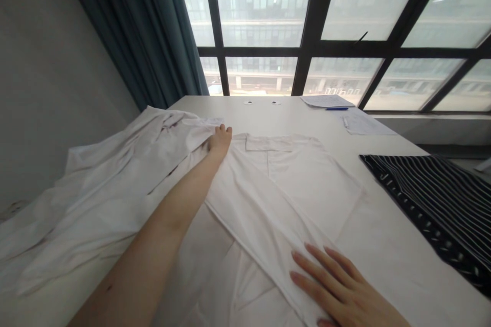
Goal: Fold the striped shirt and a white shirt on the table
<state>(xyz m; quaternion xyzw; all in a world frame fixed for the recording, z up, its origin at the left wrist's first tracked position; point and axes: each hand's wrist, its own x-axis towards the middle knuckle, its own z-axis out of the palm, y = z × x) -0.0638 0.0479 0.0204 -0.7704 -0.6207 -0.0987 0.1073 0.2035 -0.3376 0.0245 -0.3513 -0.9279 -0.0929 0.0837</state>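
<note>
A white shirt (291, 179) lies spread on the white table (383, 245), collar toward the window. My left hand (219, 142) reaches far out along its left shoulder, fingers curled and pinching the white fabric near the collar. My right hand (337, 286) lies flat with fingers spread on a folded edge of the shirt near the front of the table. A second heap of white cloth (99, 189) lies crumpled to the left, touching the shirt.
A dark striped garment (441, 199) lies at the right edge of the table. Papers (326, 100) and a blue pen (336, 109) sit at the far side by the window. A teal curtain (146, 30) hangs at the back left.
</note>
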